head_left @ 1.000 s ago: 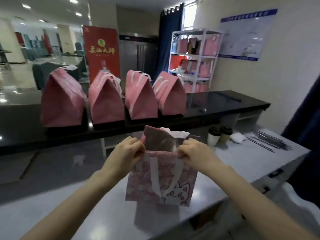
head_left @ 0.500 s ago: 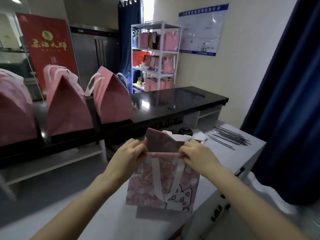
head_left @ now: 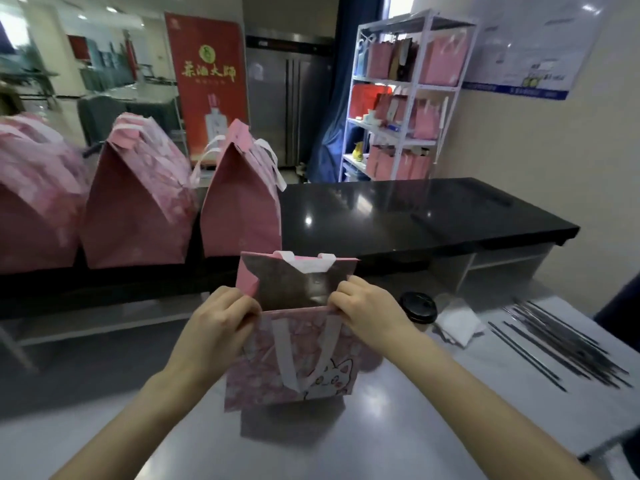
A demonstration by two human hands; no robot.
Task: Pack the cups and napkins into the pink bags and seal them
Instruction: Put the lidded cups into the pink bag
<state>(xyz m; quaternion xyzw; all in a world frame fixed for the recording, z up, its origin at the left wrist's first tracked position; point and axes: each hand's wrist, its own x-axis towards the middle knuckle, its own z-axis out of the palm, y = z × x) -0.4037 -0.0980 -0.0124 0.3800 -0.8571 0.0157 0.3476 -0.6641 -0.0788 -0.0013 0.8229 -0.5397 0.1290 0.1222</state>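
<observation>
A pink bag (head_left: pixel 294 368) with a white cat print and white ribbon handles stands upright on the grey table (head_left: pixel 381 438), its mouth held open. My left hand (head_left: pixel 218 327) grips the near rim at its left corner. My right hand (head_left: pixel 367 313) pinches the same rim at its right corner. What lies inside the bag is hidden. A paper cup with a black lid (head_left: pixel 418 308) stands just right of the bag, partly behind my right hand. A white napkin (head_left: pixel 457 322) lies beside that cup.
Three folded-shut pink bags (head_left: pixel 239 202) stand in a row on the black counter (head_left: pixel 415 216) behind. Several thin dark sticks (head_left: pixel 561 348) lie on the table's right side. A white shelf (head_left: pixel 401 98) holds more pink bags.
The view has swung to the right and back a little to the left. Both hands keep their hold on the bag's rim, and the bag's mouth stands slightly wider.
</observation>
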